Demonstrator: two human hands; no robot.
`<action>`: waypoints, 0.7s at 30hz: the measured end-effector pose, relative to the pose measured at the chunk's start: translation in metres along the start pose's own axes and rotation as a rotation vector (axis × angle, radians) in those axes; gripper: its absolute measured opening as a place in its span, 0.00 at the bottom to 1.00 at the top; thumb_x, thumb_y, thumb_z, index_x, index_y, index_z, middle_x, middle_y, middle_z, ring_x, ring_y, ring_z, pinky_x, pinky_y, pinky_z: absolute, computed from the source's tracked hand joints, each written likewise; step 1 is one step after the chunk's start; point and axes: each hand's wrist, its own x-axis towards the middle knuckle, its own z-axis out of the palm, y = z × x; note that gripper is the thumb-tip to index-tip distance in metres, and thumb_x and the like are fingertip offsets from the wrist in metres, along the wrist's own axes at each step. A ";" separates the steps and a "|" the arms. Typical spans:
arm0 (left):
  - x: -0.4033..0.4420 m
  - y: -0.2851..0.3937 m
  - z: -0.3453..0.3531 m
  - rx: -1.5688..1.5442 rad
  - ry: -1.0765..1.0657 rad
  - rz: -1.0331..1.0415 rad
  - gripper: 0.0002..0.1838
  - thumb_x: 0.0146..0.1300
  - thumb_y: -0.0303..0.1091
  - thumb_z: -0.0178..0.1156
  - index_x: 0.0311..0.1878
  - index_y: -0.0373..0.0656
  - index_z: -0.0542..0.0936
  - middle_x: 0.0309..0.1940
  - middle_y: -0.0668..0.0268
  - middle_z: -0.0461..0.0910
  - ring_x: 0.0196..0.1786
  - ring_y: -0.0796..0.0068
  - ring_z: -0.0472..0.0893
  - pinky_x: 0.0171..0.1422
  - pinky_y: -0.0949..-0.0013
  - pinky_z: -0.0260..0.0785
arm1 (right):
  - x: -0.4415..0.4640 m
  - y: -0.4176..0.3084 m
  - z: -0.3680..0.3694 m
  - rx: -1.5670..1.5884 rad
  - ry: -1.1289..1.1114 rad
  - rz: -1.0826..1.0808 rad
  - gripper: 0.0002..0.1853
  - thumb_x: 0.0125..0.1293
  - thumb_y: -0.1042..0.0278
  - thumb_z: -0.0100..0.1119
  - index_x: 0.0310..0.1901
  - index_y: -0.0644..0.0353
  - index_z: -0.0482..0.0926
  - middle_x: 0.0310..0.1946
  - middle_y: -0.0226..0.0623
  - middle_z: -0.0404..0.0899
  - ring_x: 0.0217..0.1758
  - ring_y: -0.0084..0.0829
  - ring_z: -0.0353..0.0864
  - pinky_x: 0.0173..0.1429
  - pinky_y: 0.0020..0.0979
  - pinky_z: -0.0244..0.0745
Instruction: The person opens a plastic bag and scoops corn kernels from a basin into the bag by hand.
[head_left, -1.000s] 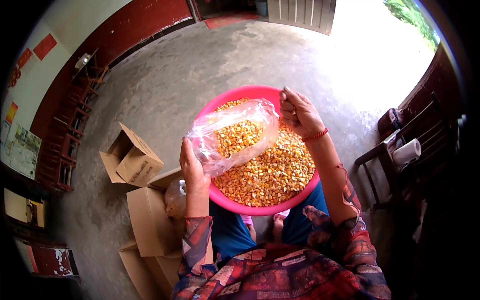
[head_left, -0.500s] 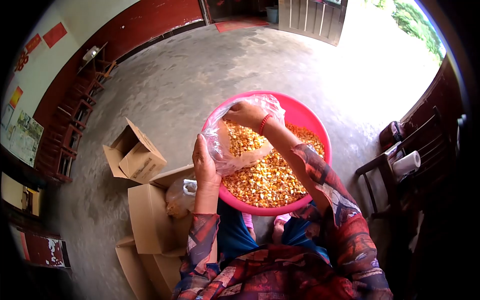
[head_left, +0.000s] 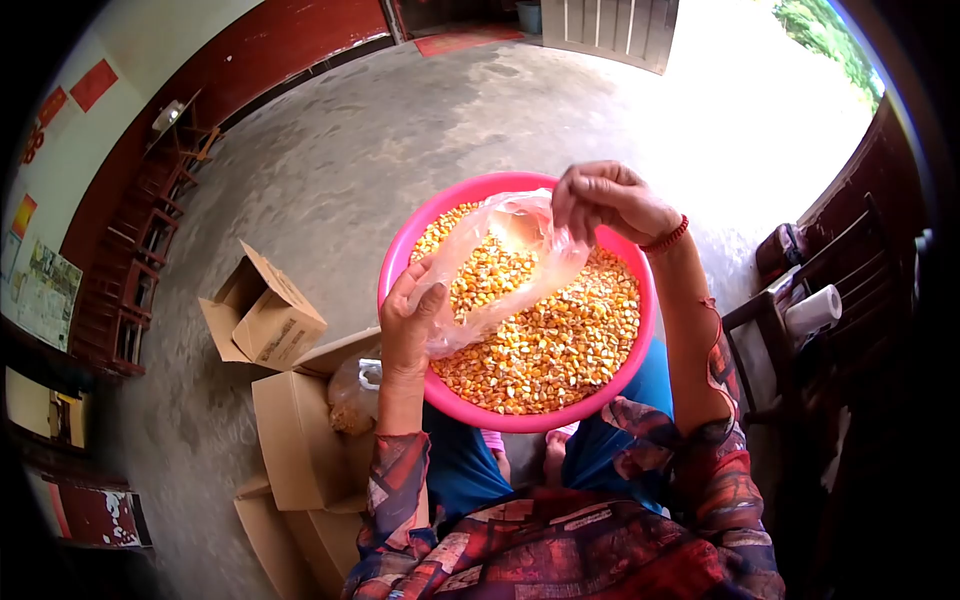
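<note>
A wide pink basin (head_left: 520,422) full of yellow-orange corn kernels (head_left: 560,350) rests on my lap. Over it, a clear plastic bag (head_left: 490,318) is spread with its mouth wide, and kernels show through the opening. My left hand (head_left: 408,318) grips the bag's near-left edge between thumb and fingers. At the far right of the opening, my right hand (head_left: 612,205) is raised above the basin rim, its bent fingers closed on the bag's edge. A red bracelet (head_left: 665,235) circles the right wrist.
Left of me stand cardboard boxes (head_left: 290,440), one holding a tied plastic bag (head_left: 355,395) of brownish contents. Another open box (head_left: 265,315) lies farther out. To the right is a wooden chair (head_left: 760,310) with a white paper roll (head_left: 815,310). Stools line the left wall.
My right hand has moved right and up from the bag's far-left side to its right side. The bag's mouth is now stretched wider; the left hand stays on its edge.
</note>
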 end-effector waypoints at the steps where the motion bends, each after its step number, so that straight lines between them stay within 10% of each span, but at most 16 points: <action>1: -0.002 0.000 0.001 0.104 -0.013 0.000 0.21 0.54 0.32 0.61 0.50 0.36 0.71 0.33 0.72 0.76 0.35 0.87 0.73 0.37 0.83 0.65 | -0.001 0.011 -0.009 0.002 0.008 -0.002 0.15 0.65 0.63 0.44 0.36 0.66 0.76 0.29 0.35 0.79 0.26 0.23 0.78 0.28 0.21 0.75; 5: 0.002 -0.024 -0.026 0.135 0.006 0.038 0.10 0.55 0.28 0.59 0.41 0.37 0.78 0.31 0.72 0.77 0.33 0.86 0.74 0.37 0.81 0.66 | 0.003 0.088 -0.054 -0.439 0.648 0.143 0.09 0.61 0.70 0.48 0.39 0.59 0.77 0.31 0.35 0.79 0.34 0.27 0.77 0.41 0.27 0.74; 9: 0.007 -0.021 -0.028 -0.006 0.193 0.036 0.09 0.58 0.32 0.55 0.39 0.38 0.78 0.35 0.69 0.78 0.38 0.79 0.76 0.44 0.74 0.69 | 0.006 0.151 -0.053 -1.195 0.374 0.042 0.18 0.54 0.62 0.55 0.47 0.55 0.74 0.40 0.45 0.77 0.45 0.40 0.76 0.50 0.35 0.70; 13: 0.005 -0.019 -0.026 -0.031 0.166 0.029 0.13 0.60 0.37 0.54 0.41 0.37 0.77 0.40 0.64 0.77 0.42 0.74 0.76 0.48 0.70 0.70 | 0.012 0.159 -0.050 -1.277 0.176 0.220 0.24 0.54 0.48 0.50 0.50 0.51 0.72 0.42 0.48 0.76 0.48 0.45 0.73 0.52 0.37 0.68; 21: 0.005 -0.018 -0.027 -0.045 0.156 0.010 0.15 0.60 0.38 0.53 0.42 0.35 0.76 0.40 0.62 0.77 0.43 0.71 0.76 0.49 0.68 0.70 | 0.011 0.243 -0.094 -0.366 0.365 0.007 0.18 0.56 0.59 0.53 0.47 0.57 0.74 0.42 0.44 0.77 0.45 0.39 0.76 0.48 0.31 0.71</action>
